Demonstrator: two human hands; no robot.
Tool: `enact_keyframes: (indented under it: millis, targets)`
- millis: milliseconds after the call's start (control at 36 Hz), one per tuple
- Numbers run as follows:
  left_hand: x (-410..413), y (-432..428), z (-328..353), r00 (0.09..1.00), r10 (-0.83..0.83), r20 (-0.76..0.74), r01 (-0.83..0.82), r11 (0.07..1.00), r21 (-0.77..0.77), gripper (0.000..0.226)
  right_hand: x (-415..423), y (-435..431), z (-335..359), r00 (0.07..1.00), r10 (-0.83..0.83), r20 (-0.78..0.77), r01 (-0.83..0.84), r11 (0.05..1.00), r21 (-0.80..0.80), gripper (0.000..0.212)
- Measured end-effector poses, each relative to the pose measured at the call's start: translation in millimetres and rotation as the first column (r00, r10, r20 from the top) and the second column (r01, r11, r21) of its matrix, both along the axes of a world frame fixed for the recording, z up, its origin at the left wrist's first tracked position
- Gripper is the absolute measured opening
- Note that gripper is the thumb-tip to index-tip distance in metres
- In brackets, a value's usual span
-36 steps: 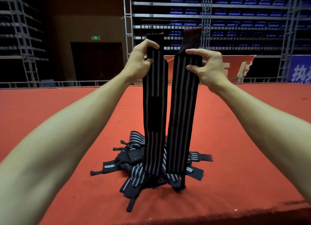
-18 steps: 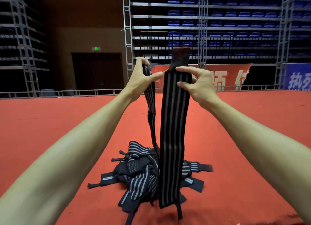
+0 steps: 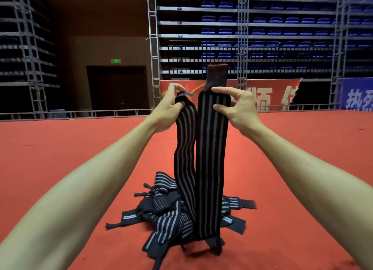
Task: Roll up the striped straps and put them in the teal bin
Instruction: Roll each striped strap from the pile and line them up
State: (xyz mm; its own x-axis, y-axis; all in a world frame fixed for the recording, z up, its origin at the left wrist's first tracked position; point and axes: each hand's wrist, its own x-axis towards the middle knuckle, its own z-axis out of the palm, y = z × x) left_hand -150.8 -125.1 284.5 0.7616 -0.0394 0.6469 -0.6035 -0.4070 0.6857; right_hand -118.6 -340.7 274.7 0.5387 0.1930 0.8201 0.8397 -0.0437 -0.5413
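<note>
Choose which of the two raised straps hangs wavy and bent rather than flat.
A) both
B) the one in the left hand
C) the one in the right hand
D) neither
B: the left strap, pinched at its top by the left hand, curves in waves, while the right strap, held by the right hand, hangs flat and straight.

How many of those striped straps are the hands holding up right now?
2. The left hand pinches one black grey-striped elastic strap by its top; the right hand holds a second strap beside it. More lie tangled in a pile below, too jumbled to count.
</note>
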Motion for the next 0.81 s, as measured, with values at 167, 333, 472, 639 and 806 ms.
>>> enact_keyframes:
  millis: [167,333,472,639,806]
  targets:
    - [6.2,1.1,-6.7,0.997,0.036,0.075,-0.039,0.999,0.029,0.033,0.8,3.6,-4.9,1.0,0.0,-0.001,0.0,1.0,-0.007,0.046]
    - [4.3,5.3,-10.2,0.979,0.106,0.173,-0.126,0.986,0.108,0.043,-1.3,4.4,-6.7,1.0,-0.005,0.003,0.005,1.0,-0.022,0.046]
    - [6.6,6.7,-8.2,0.97,0.151,0.188,-0.183,0.969,0.168,0.021,-1.7,4.2,-4.3,1.0,0.008,0.003,-0.008,1.0,-0.02,0.046]
    - [4.0,12.9,2.2,0.979,0.154,0.132,-0.166,0.983,0.077,0.03,-6.7,2.0,4.1,0.998,0.065,0.005,-0.065,0.998,0.014,0.038]
    - [-5.8,4.7,12.9,0.997,0.028,0.076,-0.024,0.999,-0.043,0.036,-5.0,13.3,10.3,0.997,0.07,0.04,-0.07,0.997,0.013,0.033]
